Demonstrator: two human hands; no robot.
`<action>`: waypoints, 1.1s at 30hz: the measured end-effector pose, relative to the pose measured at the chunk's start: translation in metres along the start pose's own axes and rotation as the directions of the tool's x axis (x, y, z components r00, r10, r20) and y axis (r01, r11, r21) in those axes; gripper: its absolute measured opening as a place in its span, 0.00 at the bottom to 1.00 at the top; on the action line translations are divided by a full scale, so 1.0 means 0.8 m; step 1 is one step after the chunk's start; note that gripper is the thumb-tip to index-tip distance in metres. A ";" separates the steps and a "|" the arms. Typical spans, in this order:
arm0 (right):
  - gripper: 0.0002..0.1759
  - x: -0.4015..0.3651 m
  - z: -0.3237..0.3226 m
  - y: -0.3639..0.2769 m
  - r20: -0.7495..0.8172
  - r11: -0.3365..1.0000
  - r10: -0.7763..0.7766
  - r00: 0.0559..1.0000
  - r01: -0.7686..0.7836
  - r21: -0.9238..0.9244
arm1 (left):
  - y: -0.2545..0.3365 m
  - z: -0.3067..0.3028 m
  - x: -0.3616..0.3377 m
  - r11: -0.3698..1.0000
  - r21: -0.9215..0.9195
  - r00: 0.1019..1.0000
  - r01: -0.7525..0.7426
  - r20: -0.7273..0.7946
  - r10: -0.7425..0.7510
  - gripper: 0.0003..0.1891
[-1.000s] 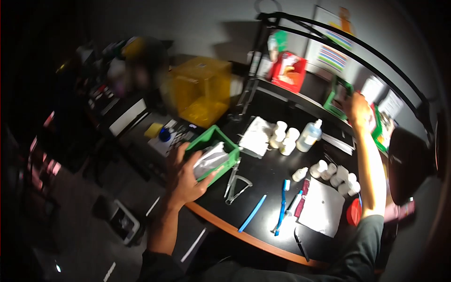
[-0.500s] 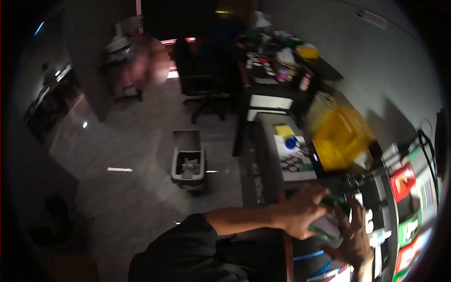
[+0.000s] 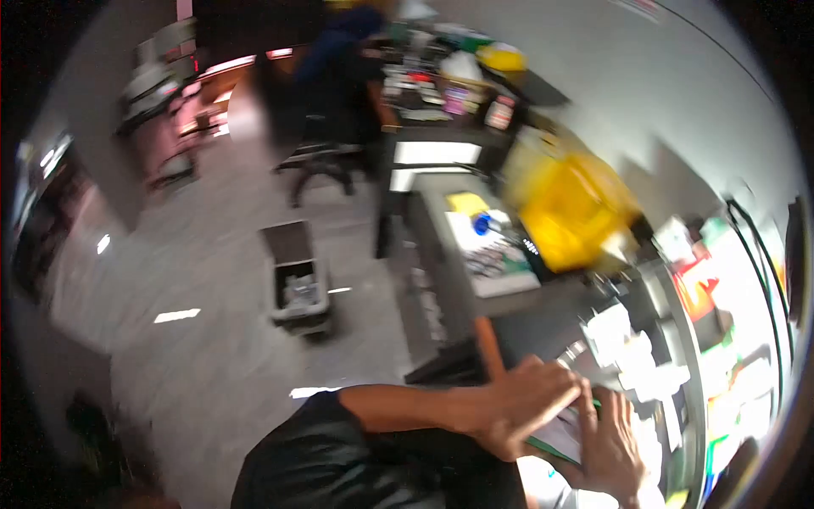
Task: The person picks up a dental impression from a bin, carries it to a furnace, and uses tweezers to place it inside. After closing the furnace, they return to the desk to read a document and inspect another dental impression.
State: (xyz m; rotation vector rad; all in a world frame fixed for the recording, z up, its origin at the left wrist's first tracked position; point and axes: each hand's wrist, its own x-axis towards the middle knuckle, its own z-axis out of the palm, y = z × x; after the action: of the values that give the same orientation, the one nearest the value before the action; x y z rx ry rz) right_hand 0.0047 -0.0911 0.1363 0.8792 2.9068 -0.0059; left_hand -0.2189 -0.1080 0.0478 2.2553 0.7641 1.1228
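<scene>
A flat, pale object with green edges (image 3: 558, 434) is between my two hands at the lower right, over the desk; blur and my fingers hide its kind. My left hand (image 3: 527, 403) reaches across from the left, fingers closed over its upper side. On the right, my right hand (image 3: 615, 441) presses against it, its fingers close together and its thumb along the lower edge. The fingertips of both hands nearly meet at the top. White papers (image 3: 627, 339) lie on the desk just beyond my hands.
An open-lidded bin (image 3: 301, 293) stands on the floor to the left. Beyond the desk are a yellow plastic bag (image 3: 577, 212) and a printed sheet (image 3: 500, 276). Someone in dark clothing (image 3: 339, 85) sits at a cluttered far desk. Shelved packets (image 3: 699, 284) line the right side.
The view has swung right, so the room shifts left and up. My right hand's spread fingers have come together against the green-edged object, and my left hand has flattened over it.
</scene>
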 end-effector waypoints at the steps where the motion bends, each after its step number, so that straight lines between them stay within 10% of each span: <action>1: 0.60 -0.009 -0.012 -0.007 0.035 0.999 0.032 0.999 -0.032 0.015 | 0.005 0.003 0.004 0.997 0.005 0.996 -0.079 -0.033 0.079 0.36; 6: 0.48 -0.054 -0.031 -0.016 0.106 0.981 0.193 0.975 -0.195 0.006 | -0.007 -0.014 0.004 0.990 -0.007 0.990 -0.142 0.026 0.142 0.52; 9: 0.50 -0.087 -0.003 -0.004 0.058 0.826 0.495 0.867 -0.490 0.279 | -0.061 0.019 0.009 0.996 -0.003 0.947 -0.084 -0.312 0.079 0.34; 10: 0.49 -0.090 -0.013 0.002 -0.024 0.859 0.505 0.863 -0.499 0.116 | -0.082 0.035 0.012 0.999 0.017 0.900 -0.040 -0.433 0.043 0.27; 14: 0.50 -0.089 0.006 0.072 -0.197 0.660 0.750 0.631 -0.735 0.157 | -0.136 0.078 0.016 0.987 0.059 0.813 0.149 -0.575 -0.088 0.09; 21: 0.52 -0.066 -0.044 0.251 -0.477 0.359 0.849 0.226 -0.911 0.206 | -0.159 0.088 0.007 0.979 -0.148 0.790 0.138 -0.580 -0.199 0.13; 26: 0.50 -0.023 -0.095 0.360 -0.384 -0.057 0.890 -0.246 -0.895 0.443 | -0.152 0.085 0.012 0.972 -0.177 0.776 0.151 -0.588 -0.228 0.11; 33: 0.47 0.035 -0.105 0.439 -0.356 -0.257 0.798 -0.487 -0.809 0.529 | -0.146 0.080 0.016 0.950 -0.237 0.766 0.205 -0.565 -0.307 0.11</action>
State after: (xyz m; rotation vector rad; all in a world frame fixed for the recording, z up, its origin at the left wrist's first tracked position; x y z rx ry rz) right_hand 0.1673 0.2202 0.2266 3.5362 1.0657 0.5713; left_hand -0.1900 -0.0278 -0.0554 1.5836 1.1362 1.7096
